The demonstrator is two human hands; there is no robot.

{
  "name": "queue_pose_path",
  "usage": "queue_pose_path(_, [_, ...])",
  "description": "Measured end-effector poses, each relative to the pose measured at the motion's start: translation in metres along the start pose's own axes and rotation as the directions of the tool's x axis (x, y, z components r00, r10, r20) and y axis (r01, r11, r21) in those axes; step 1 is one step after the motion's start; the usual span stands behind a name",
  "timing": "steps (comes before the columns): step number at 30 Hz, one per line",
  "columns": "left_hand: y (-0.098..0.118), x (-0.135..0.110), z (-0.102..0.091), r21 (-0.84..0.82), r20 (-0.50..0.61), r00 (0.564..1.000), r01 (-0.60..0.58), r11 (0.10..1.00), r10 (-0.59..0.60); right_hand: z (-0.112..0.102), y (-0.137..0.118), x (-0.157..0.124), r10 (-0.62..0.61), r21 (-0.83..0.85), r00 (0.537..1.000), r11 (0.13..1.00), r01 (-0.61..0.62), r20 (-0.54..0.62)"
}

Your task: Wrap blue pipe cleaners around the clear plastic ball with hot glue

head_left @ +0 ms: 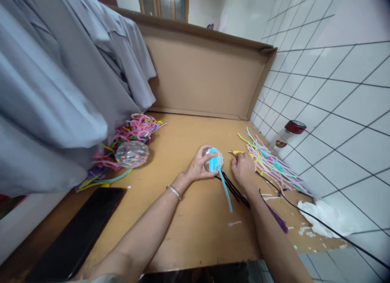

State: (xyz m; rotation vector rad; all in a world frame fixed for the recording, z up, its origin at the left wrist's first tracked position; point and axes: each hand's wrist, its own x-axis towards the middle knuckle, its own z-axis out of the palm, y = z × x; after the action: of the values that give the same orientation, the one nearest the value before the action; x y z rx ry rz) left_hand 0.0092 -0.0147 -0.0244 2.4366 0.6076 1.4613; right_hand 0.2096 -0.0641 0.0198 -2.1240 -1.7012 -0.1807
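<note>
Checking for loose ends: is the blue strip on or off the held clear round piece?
Partly on: the blue strip meets blue bands across the clear round piece in the left hand; its long end sticks out.

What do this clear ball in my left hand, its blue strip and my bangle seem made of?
Clear ball: glossy, see-through, probably plastic, possibly glass. Blue strip: matte, even colour suggests chenille or plastic; too small to tell. Bangle: polished, likely metal, given its silvery shine.
</note>
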Motion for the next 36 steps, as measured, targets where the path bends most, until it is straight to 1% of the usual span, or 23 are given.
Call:
queue_pose_path(1, [0.000, 0.000, 0.000, 0.002, 0.015, 1.000, -0.015, 1.000, 0.015, 0.001, -0.003, 0.003, -0.038, 0.135, 0.999, 0.990, 0.039, -0.015])
queue_pose_path(2, [-0.001, -0.001, 0.000, 0.007, 0.026, 0.999, -0.029, 1.000, 0.029, 0.002, -0.006, 0.006, -0.078, 0.286, 0.997, 0.955, 0.079, -0.017])
queue_pose_path(3, [-0.001, -0.001, 0.000, 0.015, 0.033, 0.999, -0.043, 0.999, 0.042, 0.005, -0.010, 0.010, -0.117, 0.437, 0.993, 0.893, 0.104, 0.004])
queue_pose_path(5, [-0.002, -0.002, 0.000, 0.029, 0.034, 0.998, -0.058, 0.998, 0.057, 0.014, -0.019, 0.016, -0.160, 0.672, 0.984, 0.738, 0.064, 0.083])
queue_pose_path(7, [-0.004, -0.002, 0.001, 0.031, 0.029, 0.997, -0.066, 0.997, 0.065, 0.023, -0.027, 0.020, -0.180, 0.773, 0.969, 0.635, -0.017, 0.169])
queue_pose_path(8, [-0.004, -0.002, 0.001, 0.028, 0.026, 0.997, -0.070, 0.997, 0.069, 0.026, -0.030, 0.021, -0.184, 0.802, 0.965, 0.596, -0.042, 0.187])
queue_pose_path(9, [-0.004, -0.002, 0.001, 0.024, 0.025, 0.997, -0.073, 0.997, 0.072, 0.029, -0.032, 0.021, -0.185, 0.822, 0.965, 0.567, -0.050, 0.187])
queue_pose_path(11, [-0.004, -0.001, 0.001, 0.016, 0.024, 0.997, -0.075, 0.997, 0.075, 0.030, -0.033, 0.020, -0.199, 0.851, 0.971, 0.525, -0.011, 0.135])
queue_pose_path(13, [-0.003, -0.001, 0.000, 0.013, 0.025, 0.997, -0.071, 0.997, 0.070, 0.029, -0.032, 0.016, -0.226, 0.861, 0.973, 0.504, 0.075, 0.047])
queue_pose_path(16, [-0.001, 0.000, -0.001, 0.012, 0.034, 0.998, -0.062, 0.998, 0.062, 0.024, -0.030, 0.010, -0.263, 0.850, 0.962, 0.488, 0.195, -0.070])
queue_pose_path(19, [0.000, 0.000, -0.001, 0.017, 0.034, 0.999, -0.032, 0.999, 0.032, 0.022, -0.029, 0.002, -0.276, 0.845, 0.951, 0.468, 0.260, -0.140])
queue_pose_path(23, [0.001, 0.000, 0.000, 0.026, 0.036, 0.999, 0.020, 0.999, -0.021, 0.022, -0.030, -0.005, -0.248, 0.855, 0.952, 0.438, 0.277, -0.181])
queue_pose_path(27, [0.003, 0.002, 0.001, 0.022, 0.006, 0.997, 0.072, 0.997, -0.072, 0.020, -0.029, -0.008, -0.142, 0.866, 0.965, 0.426, 0.260, -0.220])
queue_pose_path(31, [0.005, 0.006, -0.001, -0.021, -0.054, 0.990, 0.131, 0.991, -0.132, 0.016, -0.029, -0.010, -0.050, 0.833, 0.957, 0.481, 0.274, -0.286])
queue_pose_path(36, [0.007, 0.009, -0.003, -0.067, -0.081, 0.968, 0.233, 0.970, -0.238, 0.014, -0.031, -0.013, -0.036, 0.789, 0.940, 0.534, 0.305, -0.339])
